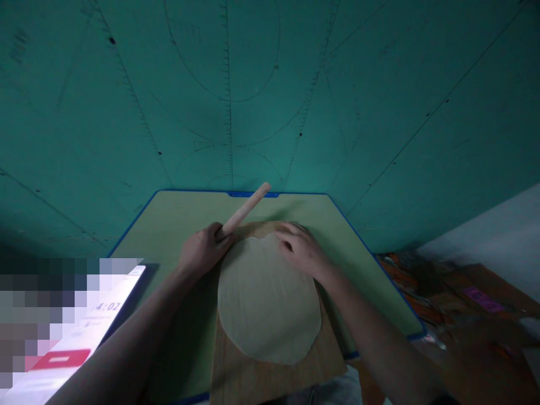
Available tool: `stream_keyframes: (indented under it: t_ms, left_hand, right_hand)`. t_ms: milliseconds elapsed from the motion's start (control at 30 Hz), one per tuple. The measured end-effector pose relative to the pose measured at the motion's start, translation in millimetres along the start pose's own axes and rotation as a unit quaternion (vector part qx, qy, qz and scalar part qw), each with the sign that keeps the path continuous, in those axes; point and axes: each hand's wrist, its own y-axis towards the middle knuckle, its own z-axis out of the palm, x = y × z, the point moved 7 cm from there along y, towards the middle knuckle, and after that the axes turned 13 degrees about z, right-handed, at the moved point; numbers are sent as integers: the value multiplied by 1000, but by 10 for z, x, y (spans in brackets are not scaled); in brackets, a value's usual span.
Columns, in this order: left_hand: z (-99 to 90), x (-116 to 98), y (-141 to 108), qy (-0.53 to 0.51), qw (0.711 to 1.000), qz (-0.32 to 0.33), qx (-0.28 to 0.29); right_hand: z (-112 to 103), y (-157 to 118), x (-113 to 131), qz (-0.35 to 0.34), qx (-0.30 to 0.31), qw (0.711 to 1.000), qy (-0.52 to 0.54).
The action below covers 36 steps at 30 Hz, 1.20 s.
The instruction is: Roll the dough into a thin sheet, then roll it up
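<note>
A flat, roughly round sheet of dough [270, 304] lies on a wooden board [244, 382], covering most of its upper part. My left hand [205, 247] is closed around one end of a wooden rolling pin [247, 211], whose other end points up and to the right, beyond the board. At the dough's far right edge, my right hand [301, 250] rests with bent fingers. Its fingertips touch the dough near the board's far side; whether they pinch the edge is hard to make out.
Under the board is a pale green tabletop [177, 219] with a blue rim. A lit screen [84, 337] stands at the lower left. Behind the table rises a green wall [261, 124] with drawn lines. Brown wooden furniture [485, 287] with a pink strip is at the right.
</note>
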Motion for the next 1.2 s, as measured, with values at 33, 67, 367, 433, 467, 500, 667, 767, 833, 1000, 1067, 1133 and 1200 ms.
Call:
stream_keyframes:
  t_ms: [33,67,367,433,467,500,667,767,833,1000,1067,1133,1200]
  left_hand:
    - [2,2,-3,1,1000,-2,2]
    - [3,4,-6,2,1000,-3,3]
    - [-10,-11,-2,-4,1000,5,1]
    - [-8,-2,0,0,1000,3,0]
    - [-3,4,0,0,1000,1,1]
    - [2,10,-1,0,1000,0,2]
    - [0,10,-5,0,1000,1,0]
    - [-1,3,-3,-3,1000,1,3]
    - [2,5,0,-1,1000,-1,5]
    - [9,13,10,10,1000,5,2]
    - [19,23,11,16,1000,4,5]
    - [25,31,11,19,1000,4,6]
    - [25,34,10,17,1000,4,3]
  right_hand:
    - [8,5,-29,7,0,1000,1]
    - [13,10,-59,14,-2,1000,4]
    - [70,-11,-81,-15,2,999,34]
    - [30,-4,-98,-6,-14,999,43]
    - [6,-2,-107,-3,-23,999,47]
    - [-17,-1,-116,-2,-30,998,49]
    - [-31,-6,-129,-5,-6,999,43]
    - [-50,-1,-140,1,-6,999,47]
    - [-92,2,-156,6,-27,998,57]
    - [-26,-3,-171,3,-4,998,65]
    - [31,-4,-171,1,18,998,67]
    - [40,-1,-173,-2,15,997,77]
    - [17,3,-177,-5,-2,996,86]
